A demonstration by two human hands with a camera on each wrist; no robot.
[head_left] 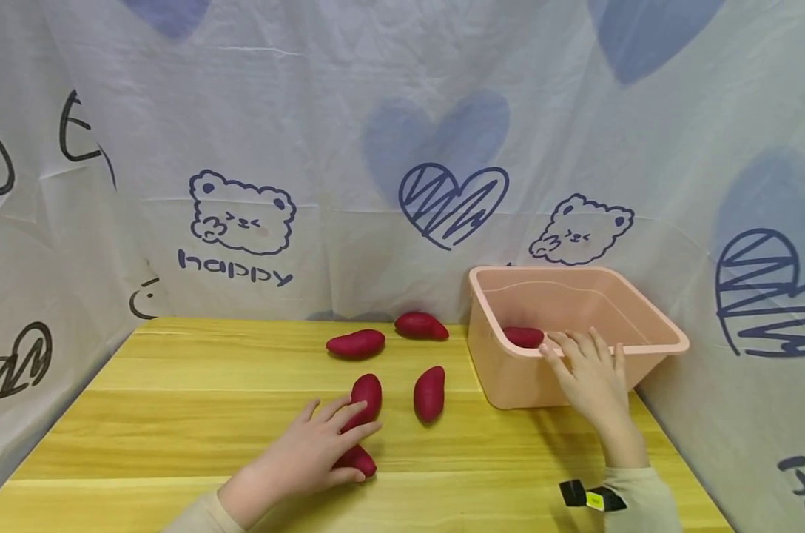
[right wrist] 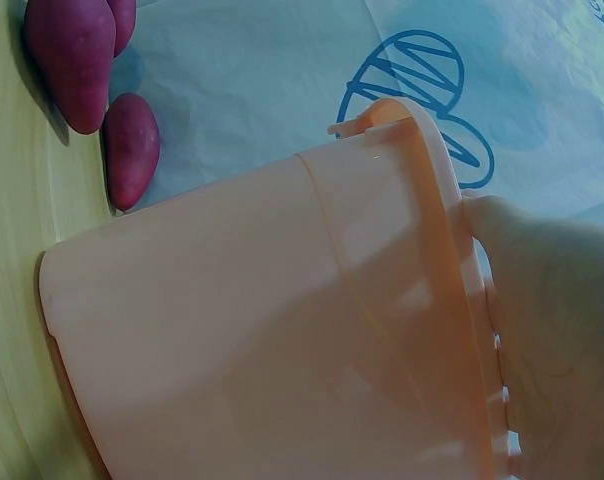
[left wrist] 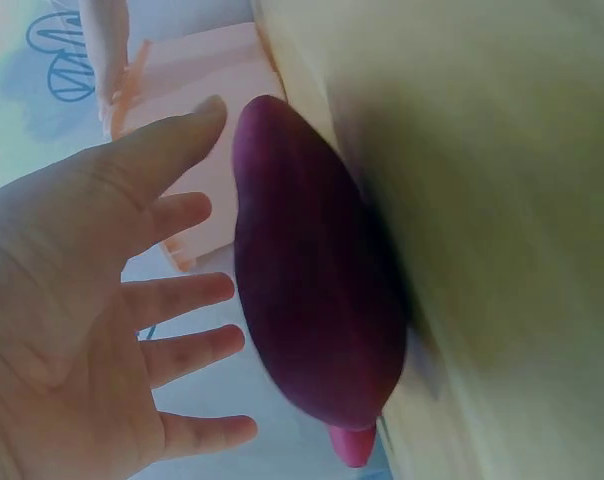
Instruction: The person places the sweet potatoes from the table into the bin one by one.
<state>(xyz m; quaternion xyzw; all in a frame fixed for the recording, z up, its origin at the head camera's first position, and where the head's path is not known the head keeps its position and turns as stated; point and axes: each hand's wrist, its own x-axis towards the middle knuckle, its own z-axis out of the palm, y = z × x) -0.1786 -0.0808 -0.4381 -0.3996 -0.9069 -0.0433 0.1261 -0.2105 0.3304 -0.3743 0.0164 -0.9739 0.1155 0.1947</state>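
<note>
Left hand spread, its fingers parted and relaxed, hangs low over the worktop. One sweet potato lies partly hidden beneath it, between thumb and fingers, and a second sweet potato lies at the fingertips on the side toward the worktop's far edge. From the left wrist, the fingertips stand just beside a sweet potato without curling round it; whether any finger touches cannot be told.

The right hand is at the tub, fingers extended over the near rim rather than closed into a fist. The pink tub stands upright at the worktop's far right corner, open at the top. Inside, a dark red sweet potato shows against the left end; the near wall and the right hand hide part of the floor, so anything more in there cannot be made out.

Between the left hand and the tub, a third loose sweet potato points toward the far edge, nearer the tub. Along that far edge lie two more: an elongated sweet potato and, close to the tub's left side, a plumper sweet potato.
</note>
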